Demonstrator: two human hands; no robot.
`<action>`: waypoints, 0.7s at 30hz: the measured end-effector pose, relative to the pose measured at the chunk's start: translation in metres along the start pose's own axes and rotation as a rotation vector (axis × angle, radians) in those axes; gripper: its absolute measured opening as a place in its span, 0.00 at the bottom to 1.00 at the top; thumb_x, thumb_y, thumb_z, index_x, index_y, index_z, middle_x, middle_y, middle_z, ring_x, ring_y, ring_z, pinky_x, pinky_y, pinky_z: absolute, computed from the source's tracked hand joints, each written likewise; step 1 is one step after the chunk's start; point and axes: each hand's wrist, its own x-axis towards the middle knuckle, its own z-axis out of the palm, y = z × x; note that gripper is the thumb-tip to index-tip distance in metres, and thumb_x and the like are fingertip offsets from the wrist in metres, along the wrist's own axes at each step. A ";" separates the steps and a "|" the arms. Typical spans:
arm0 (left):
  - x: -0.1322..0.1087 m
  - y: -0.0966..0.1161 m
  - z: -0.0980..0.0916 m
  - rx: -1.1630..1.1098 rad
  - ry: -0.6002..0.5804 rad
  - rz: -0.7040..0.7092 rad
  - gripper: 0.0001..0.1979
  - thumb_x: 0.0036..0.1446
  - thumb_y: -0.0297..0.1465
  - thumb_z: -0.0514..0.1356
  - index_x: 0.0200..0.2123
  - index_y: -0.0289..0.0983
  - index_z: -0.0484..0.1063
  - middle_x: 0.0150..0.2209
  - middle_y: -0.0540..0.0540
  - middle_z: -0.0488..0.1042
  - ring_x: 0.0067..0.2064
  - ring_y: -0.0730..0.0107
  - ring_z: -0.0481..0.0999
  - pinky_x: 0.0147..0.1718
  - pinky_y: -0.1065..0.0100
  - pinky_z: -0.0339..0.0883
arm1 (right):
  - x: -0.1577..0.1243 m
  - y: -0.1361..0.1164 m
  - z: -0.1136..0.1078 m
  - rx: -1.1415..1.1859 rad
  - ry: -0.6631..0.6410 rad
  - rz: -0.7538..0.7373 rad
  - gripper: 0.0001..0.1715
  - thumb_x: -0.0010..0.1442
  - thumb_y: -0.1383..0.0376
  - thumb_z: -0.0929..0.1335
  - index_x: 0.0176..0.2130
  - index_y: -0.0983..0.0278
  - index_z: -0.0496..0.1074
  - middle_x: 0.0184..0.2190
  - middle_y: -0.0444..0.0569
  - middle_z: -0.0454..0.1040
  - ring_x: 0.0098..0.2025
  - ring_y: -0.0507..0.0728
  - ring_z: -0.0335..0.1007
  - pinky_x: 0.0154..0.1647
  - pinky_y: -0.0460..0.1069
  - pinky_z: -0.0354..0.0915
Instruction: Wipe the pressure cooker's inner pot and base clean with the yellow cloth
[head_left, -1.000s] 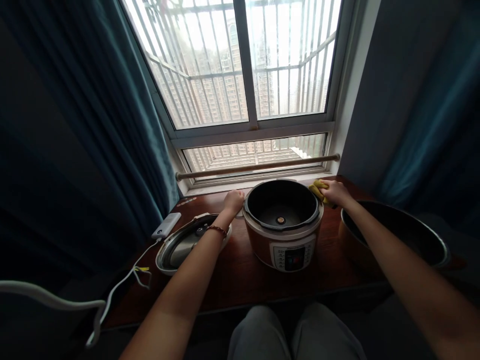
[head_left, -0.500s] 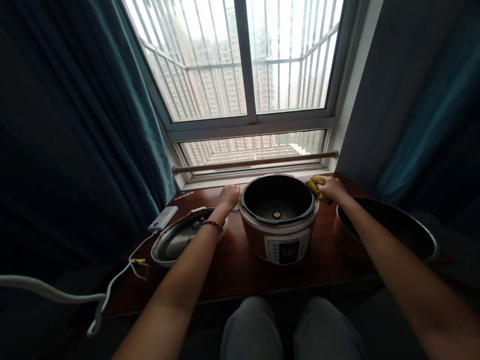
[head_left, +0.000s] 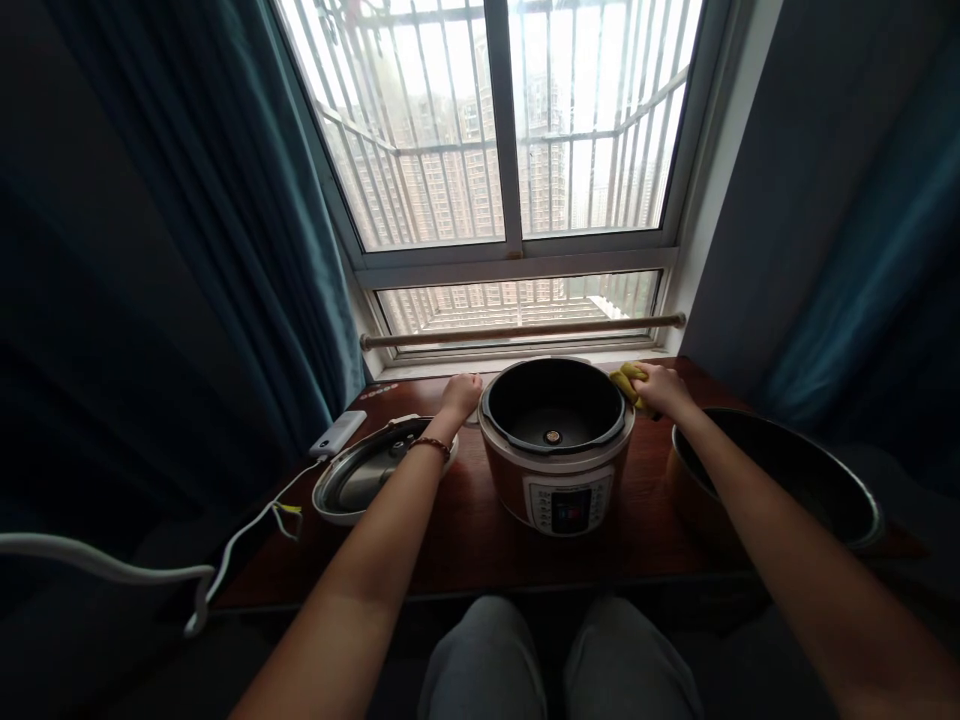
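Observation:
An electric pressure cooker [head_left: 502,490], brown with a pale rim and a front control panel, stands lidless in front of me. Its dark inside shows a small round disc at the bottom. My left hand [head_left: 461,394] is closed at the cooker's left side, over a pale side handle; the fingertips are partly hidden. In my right hand [head_left: 665,391] is a bunched yellow cloth [head_left: 628,382], held against the right edge of the rim. Left of the cooker lies its detached lid [head_left: 360,477], inner metal side up, partly behind my left forearm.
At the right is a large dark-lined pot [head_left: 795,450], partly behind my right forearm. A white box-shaped device [head_left: 339,432] with a white cable [head_left: 247,525] lies at the table's [head_left: 480,560] left. Behind run a horizontal rail [head_left: 525,332] and a barred window; blue curtains [head_left: 292,250] hang beside it.
The camera view has shifted slightly, so the scene sits a little lower. The cooker's panel appears turned a touch to the left. Both hands keep their places at its sides.

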 end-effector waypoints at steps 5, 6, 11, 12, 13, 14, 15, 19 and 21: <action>0.001 0.000 0.000 -0.004 -0.001 -0.006 0.23 0.60 0.32 0.43 0.33 0.31 0.76 0.36 0.35 0.76 0.39 0.63 0.74 0.38 0.69 0.61 | 0.001 0.001 0.001 -0.012 -0.002 -0.029 0.25 0.54 0.60 0.61 0.52 0.58 0.68 0.42 0.53 0.74 0.43 0.64 0.70 0.39 0.52 0.63; 0.001 0.000 0.000 -0.004 -0.002 -0.008 0.23 0.60 0.32 0.43 0.33 0.31 0.76 0.36 0.35 0.76 0.38 0.63 0.74 0.38 0.68 0.61 | 0.001 0.001 0.001 -0.015 -0.002 -0.030 0.25 0.54 0.60 0.61 0.52 0.58 0.68 0.42 0.53 0.74 0.43 0.63 0.70 0.39 0.52 0.63; 0.001 0.000 -0.001 -0.012 -0.005 -0.015 0.22 0.59 0.32 0.43 0.32 0.31 0.76 0.36 0.36 0.76 0.38 0.62 0.74 0.38 0.68 0.62 | 0.000 0.000 0.001 -0.021 0.004 -0.034 0.26 0.54 0.60 0.61 0.52 0.59 0.68 0.41 0.53 0.74 0.41 0.62 0.70 0.39 0.51 0.62; 0.001 0.000 -0.001 -0.015 -0.005 -0.018 0.22 0.59 0.32 0.43 0.32 0.31 0.76 0.36 0.36 0.76 0.38 0.62 0.74 0.38 0.68 0.62 | 0.000 0.000 0.000 -0.022 0.004 -0.036 0.26 0.54 0.60 0.61 0.52 0.59 0.68 0.41 0.53 0.75 0.41 0.62 0.70 0.39 0.51 0.62; 0.001 0.000 0.000 -0.018 -0.004 -0.022 0.22 0.59 0.32 0.43 0.32 0.32 0.76 0.36 0.36 0.76 0.38 0.62 0.74 0.38 0.68 0.62 | 0.000 0.000 0.000 -0.025 0.003 -0.034 0.25 0.54 0.60 0.61 0.52 0.59 0.68 0.41 0.53 0.75 0.41 0.62 0.70 0.38 0.51 0.62; 0.000 0.000 0.000 -0.022 -0.004 -0.027 0.22 0.59 0.32 0.43 0.32 0.32 0.76 0.36 0.36 0.76 0.39 0.62 0.74 0.38 0.68 0.62 | 0.000 0.000 -0.001 -0.028 0.001 -0.030 0.26 0.54 0.59 0.62 0.52 0.59 0.68 0.41 0.53 0.75 0.41 0.63 0.70 0.38 0.51 0.62; 0.000 0.000 0.000 -0.027 -0.003 -0.034 0.22 0.59 0.32 0.43 0.32 0.32 0.76 0.36 0.36 0.76 0.39 0.62 0.74 0.38 0.68 0.62 | 0.000 0.000 -0.001 -0.031 0.000 -0.024 0.26 0.54 0.59 0.62 0.52 0.58 0.68 0.41 0.53 0.75 0.41 0.63 0.70 0.38 0.51 0.62; -0.003 0.002 -0.002 -0.051 0.008 -0.074 0.21 0.59 0.34 0.44 0.31 0.32 0.75 0.35 0.37 0.76 0.39 0.62 0.74 0.38 0.68 0.63 | -0.002 -0.001 -0.002 -0.025 0.001 -0.016 0.25 0.56 0.57 0.61 0.52 0.57 0.68 0.40 0.53 0.75 0.42 0.63 0.70 0.39 0.51 0.62; -0.004 0.004 -0.008 -0.069 0.030 -0.085 0.21 0.60 0.34 0.44 0.32 0.32 0.74 0.36 0.36 0.75 0.39 0.61 0.74 0.38 0.66 0.63 | -0.004 -0.003 -0.001 -0.010 0.009 -0.014 0.24 0.57 0.56 0.60 0.51 0.58 0.69 0.40 0.53 0.75 0.41 0.63 0.70 0.39 0.52 0.62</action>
